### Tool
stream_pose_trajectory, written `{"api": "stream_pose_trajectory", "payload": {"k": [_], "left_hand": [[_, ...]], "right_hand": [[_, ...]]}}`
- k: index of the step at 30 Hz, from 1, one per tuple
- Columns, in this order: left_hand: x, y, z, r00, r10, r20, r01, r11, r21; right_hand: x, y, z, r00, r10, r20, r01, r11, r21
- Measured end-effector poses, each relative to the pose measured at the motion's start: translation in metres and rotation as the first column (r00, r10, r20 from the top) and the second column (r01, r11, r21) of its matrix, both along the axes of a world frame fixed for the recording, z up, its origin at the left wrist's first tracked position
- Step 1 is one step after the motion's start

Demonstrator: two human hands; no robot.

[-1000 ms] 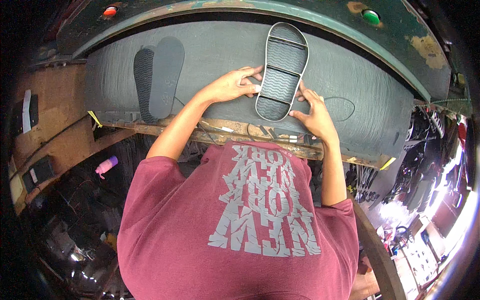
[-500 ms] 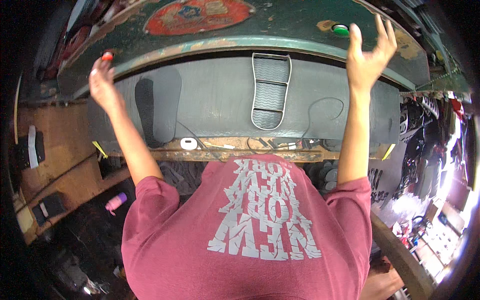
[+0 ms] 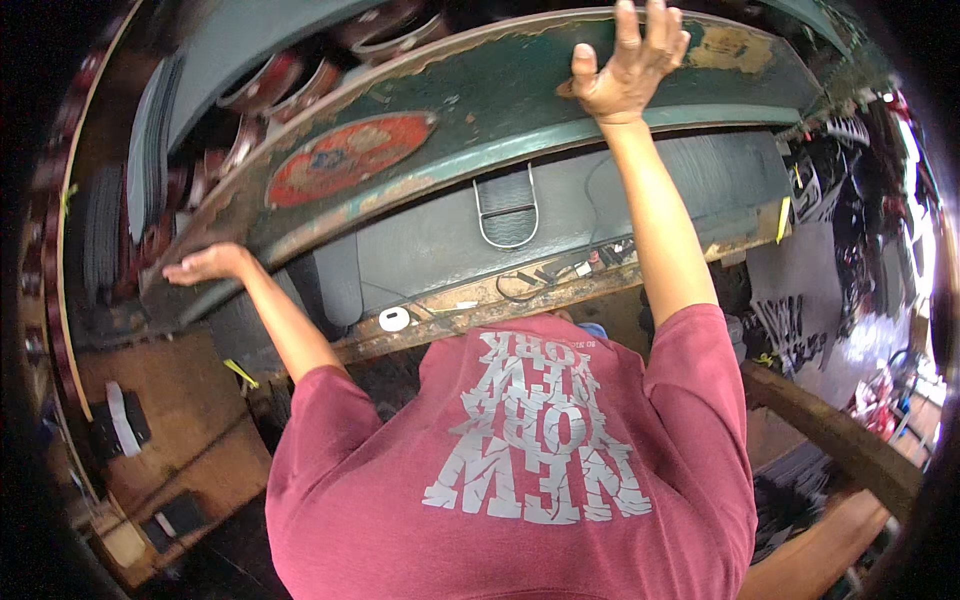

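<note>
Green panel [image 3: 510, 108] backs the right grip [image 3: 628, 75], spread wide. The left grip [image 3: 212, 263], unclenched, overlaps the panel's left end.

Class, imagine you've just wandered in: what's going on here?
A person in a maroon T-shirt has both bare hands up at a worn, dark-green painted panel: the left hand by its left end, the right hand toward its right. Whether either presses anything is unclear. Below, a silvery, round-ended frame with a crossbar lies on a dark grey slab, its far end hidden.
</note>
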State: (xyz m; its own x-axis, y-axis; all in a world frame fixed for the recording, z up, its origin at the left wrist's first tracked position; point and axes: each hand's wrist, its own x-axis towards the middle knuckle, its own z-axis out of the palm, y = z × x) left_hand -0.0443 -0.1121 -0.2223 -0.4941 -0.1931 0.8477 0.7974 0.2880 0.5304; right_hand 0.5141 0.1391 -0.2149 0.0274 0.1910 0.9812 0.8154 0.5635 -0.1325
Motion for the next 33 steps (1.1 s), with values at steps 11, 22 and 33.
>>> {"api": "stream_pose_trajectory", "payload": {"k": [11, 22, 33], "left_hand": [[0.032, -0.082, -0.027, 0.994, 0.039, 0.104, -0.033, 0.998, -0.054], [0.038, -0.099, -0.021, 0.988, -0.039, 0.147, 0.046, 0.998, -0.046], [0.041, -0.154, 0.0, 0.904, -0.315, 0.288, 0.361, 0.925, -0.12]], "right_hand": [[0.032, -0.07, -0.024, 0.998, 0.026, -0.052, -0.023, 0.998, 0.052], [0.033, -0.074, -0.03, 0.998, 0.029, -0.061, -0.027, 0.999, 0.041], [0.035, -0.074, -0.024, 0.997, 0.078, -0.009, -0.076, 0.992, 0.104]]}}
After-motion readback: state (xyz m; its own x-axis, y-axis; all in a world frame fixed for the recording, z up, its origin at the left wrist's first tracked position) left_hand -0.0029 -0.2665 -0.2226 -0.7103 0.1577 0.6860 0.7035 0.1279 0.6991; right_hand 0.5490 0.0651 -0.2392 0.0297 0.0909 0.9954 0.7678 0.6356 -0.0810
